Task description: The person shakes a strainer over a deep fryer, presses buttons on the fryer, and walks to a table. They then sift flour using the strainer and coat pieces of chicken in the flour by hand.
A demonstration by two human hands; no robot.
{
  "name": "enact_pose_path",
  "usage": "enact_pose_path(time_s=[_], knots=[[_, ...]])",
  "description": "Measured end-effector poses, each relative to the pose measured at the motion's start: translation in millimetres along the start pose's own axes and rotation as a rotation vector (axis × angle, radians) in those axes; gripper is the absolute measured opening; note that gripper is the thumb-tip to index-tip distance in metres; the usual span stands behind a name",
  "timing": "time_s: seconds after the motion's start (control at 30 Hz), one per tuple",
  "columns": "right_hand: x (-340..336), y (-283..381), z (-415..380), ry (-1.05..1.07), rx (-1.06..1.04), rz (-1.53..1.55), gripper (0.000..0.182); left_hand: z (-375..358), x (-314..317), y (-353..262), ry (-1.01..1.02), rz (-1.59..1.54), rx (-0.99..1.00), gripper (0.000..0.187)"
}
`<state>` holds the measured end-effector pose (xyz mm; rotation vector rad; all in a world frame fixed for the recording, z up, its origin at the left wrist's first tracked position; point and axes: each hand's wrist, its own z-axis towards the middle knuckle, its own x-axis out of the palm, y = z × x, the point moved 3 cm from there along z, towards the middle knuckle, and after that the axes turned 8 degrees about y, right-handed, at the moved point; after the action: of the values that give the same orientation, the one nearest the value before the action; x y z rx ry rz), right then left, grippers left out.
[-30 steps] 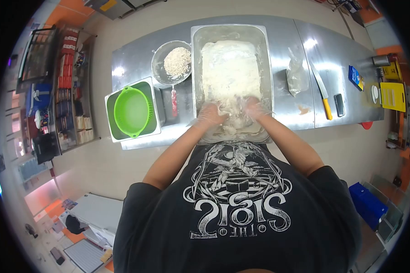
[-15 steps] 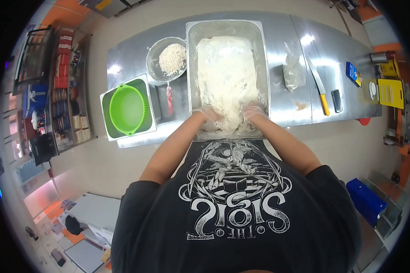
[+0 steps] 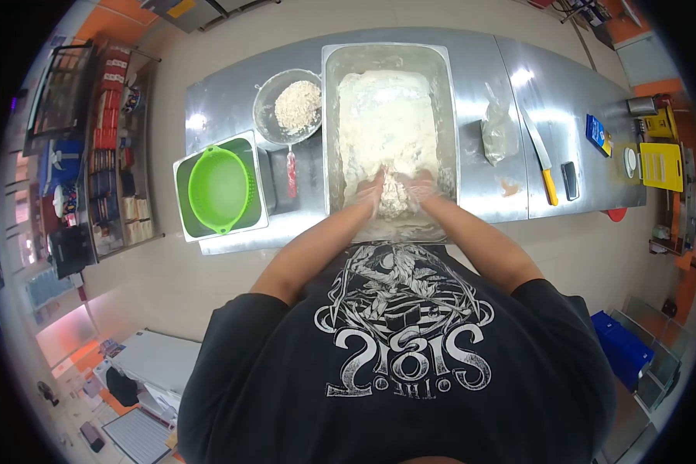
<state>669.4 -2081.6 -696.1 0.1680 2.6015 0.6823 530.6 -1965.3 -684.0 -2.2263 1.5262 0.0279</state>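
Note:
A deep metal pan [image 3: 447,116] holds a broad mass of white, floury dough [image 3: 387,116]. My left hand [image 3: 370,190] and my right hand [image 3: 419,187], both in thin clear gloves, are at the near end of this mass. Between them bulges a crumbly lump of the dough, which they grip from either side with curled fingers. Flour and motion partly hide the fingertips.
Left of the pan are a sieve [image 3: 267,108] with pale flakes and a green colander [image 3: 249,182] in a metal container [image 3: 182,209]. To the right lie a plastic bag [image 3: 499,135], a yellow-handled knife [image 3: 537,143], a dark phone [image 3: 570,181] and a blue packet [image 3: 598,135].
Both hands have moved inward and slightly away from me, drawing the crumbly dough into a lump between them. The view has shifted a little.

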Motion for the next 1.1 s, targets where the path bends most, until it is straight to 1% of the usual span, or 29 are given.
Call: enact_pose_path(time_s=[0.03,0.1,0.13,0.17,0.2,0.27,0.3,0.33,0.4,0.47,0.5,0.57,0.6,0.63,0.67,0.7,0.77,0.8,0.87,0.9,1.0,1.03,1.07,1.1], knots=[[-14.4,19.0,-12.0,-0.047,-0.073,-0.092,0.083,12.9,-3.4,-2.7,0.020,0.013,0.051,0.096],[-35.9,49.1,-32.8,-0.138,-0.217,-0.282,0.083,-1.4,-10.4,-20.2,-0.083,0.304,0.386,0.085],[-34.1,51.9,-32.9,-0.091,-0.311,-0.293,0.082,-19.7,-14.9,-29.3,-0.140,0.445,0.549,0.079],[-32.7,57.9,-31.7,-0.046,-0.412,-0.303,0.080,-37.8,-21.7,-32.6,-0.059,0.521,0.604,0.060],[-32.3,66.0,-29.5,-0.001,-0.515,-0.313,0.079,-43.5,-22.1,-29.2,-0.049,0.666,0.591,0.056],[-48.4,89.2,-29.4,-0.104,-0.414,-0.161,0.073,-54.0,-24.5,-17.5,-0.031,0.962,0.541,0.051],[-53.2,98.9,-26.8,-0.150,-0.360,-0.078,0.071,-60.5,-25.7,-12.2,-0.010,0.991,0.569,0.050],[-53.9,96.8,1.7,-0.252,-0.365,-0.113,0.069,-66.8,-26.0,-9.3,0.011,1.022,0.598,0.050],[-42.0,79.4,91.2,-0.464,-0.374,-0.168,0.065,-87.0,-30.9,-13.6,0.021,1.031,0.639,0.048],[-18.5,96.3,124.1,-0.591,-0.568,-0.263,0.061,-116.3,-39.0,-34.4,0.002,0.981,0.667,0.043],[-13.5,112.6,128.9,-0.652,-0.665,-0.315,0.060,-115.2,-44.0,-41.9,-0.054,0.939,0.716,0.041],[11.3,139.5,143.7,-0.198,-0.984,-0.390,0.056,-115.8,-52.0,-43.1,-0.144,0.853,0.796,0.039],[31.3,137.7,138.1,0.045,-1.117,-0.418,0.055,-108.6,-55.4,-32.8,-0.167,0.641,0.857,0.040],[35.4,137.6,111.5,0.233,-1.020,-0.366,0.055,-90.9,-59.0,-22.8,-0.191,0.420,0.913,0.042],[20.2,152.5,58.1,0.406,-0.924,-0.317,0.056,-77.7,-65.1,-23.9,-0.218,0.197,0.972,0.044],[13.0,154.7,22.9,0.571,-0.821,-0.269,0.057,-76.0,-71.2,-35.3,-0.283,0.141,0.984,0.044],[26.7,116.2,16.8,0.564,-0.660,-0.427,0.061,-79.0,-83.6,-54.0,-0.410,0.016,0.999,0.044],[29.5,98.6,13.2,0.561,-0.575,-0.509,0.062,-77.3,-83.6,-56.9,-0.485,0.106,0.989,0.044],[16.3,84.5,-17.0,0.621,-0.587,-0.583,0.065,-72.5,-80.4,-61.5,-0.635,0.275,0.958,0.046],[6.5,83.1,-33.0,0.653,-0.594,-0.616,0.066,-48.9,-78.6,-55.5,-0.599,0.368,0.854,0.049],[-43.2,113.1,-52.8,0.393,-0.364,-0.390,0.066,-8.0,-65.4,-53.8,-0.219,1.036,0.804,0.056],[-41.7,103.1,-34.1,0.150,-0.462,-0.464,0.066,1.7,-61.4,-56.1,-0.058,1.081,0.659,0.063],[-42.0,96.0,-15.8,-0.097,-0.559,-0.532,0.067,4.4,-52.9,-50.8,-0.006,1.124,0.533,0.061],[-43.5,99.3,-7.5,0.131,-0.532,-0.652,0.065,1.9,-43.6,-50.9,0.043,1.168,0.408,0.059]])
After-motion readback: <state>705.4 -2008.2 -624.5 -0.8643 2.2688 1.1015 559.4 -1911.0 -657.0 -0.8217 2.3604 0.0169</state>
